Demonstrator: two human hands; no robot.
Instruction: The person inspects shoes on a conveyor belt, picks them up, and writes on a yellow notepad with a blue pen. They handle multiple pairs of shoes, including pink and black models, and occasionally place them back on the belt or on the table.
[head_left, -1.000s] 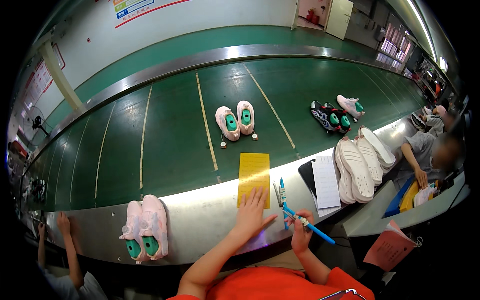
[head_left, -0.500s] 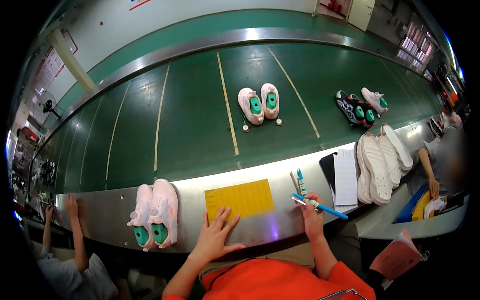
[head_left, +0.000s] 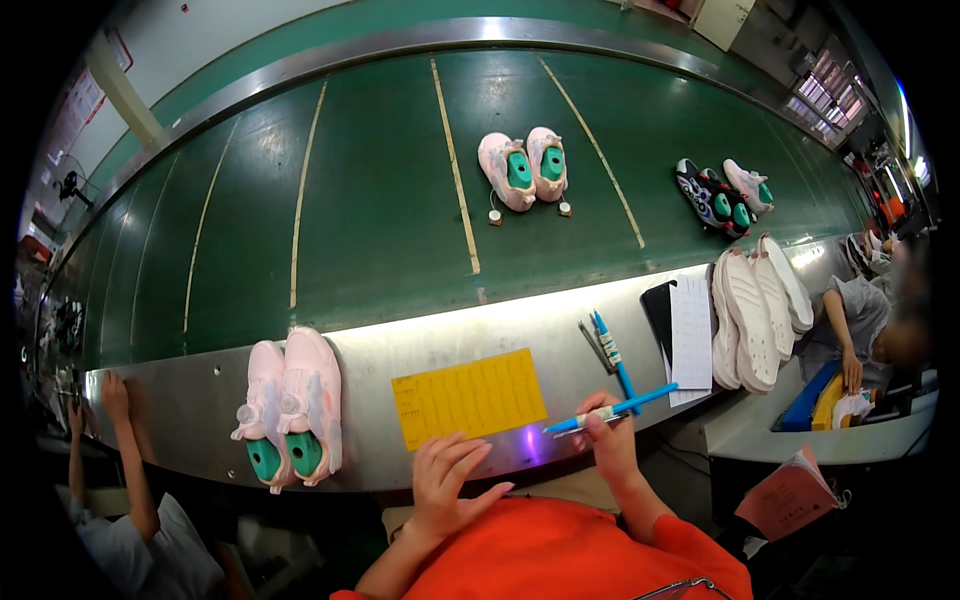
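My right hand point(head_left: 612, 447) is closed around a blue pen point(head_left: 655, 394) with a wrapped grip, its tip pointing left. A thin silvery tool point(head_left: 572, 430) lies along the pen in the same grasp. My left hand point(head_left: 447, 487) is open, its fingers loosely bent at the lower edge of a yellow card point(head_left: 470, 395) printed with a grid. The card lies flat on the metal ledge. Another blue pen point(head_left: 622, 372) and a slim grey tool point(head_left: 594, 345) rest beyond my right hand. Left of the card stands a pair of pink sneakers point(head_left: 290, 400) with green inserts.
Beyond the metal ledge point(head_left: 370, 360) runs a green conveyor point(head_left: 380, 200) carrying another pink pair point(head_left: 524, 170) and black patterned shoes point(head_left: 705, 195). White soles point(head_left: 745, 320) and paper sheets point(head_left: 691, 330) lie at right. Other people's arms point(head_left: 130, 450) show at both sides.
My left hand has drawn back from the yellow card toward me. My right hand has moved slightly left and down, and the pen now points left. The whole view has shifted a little.
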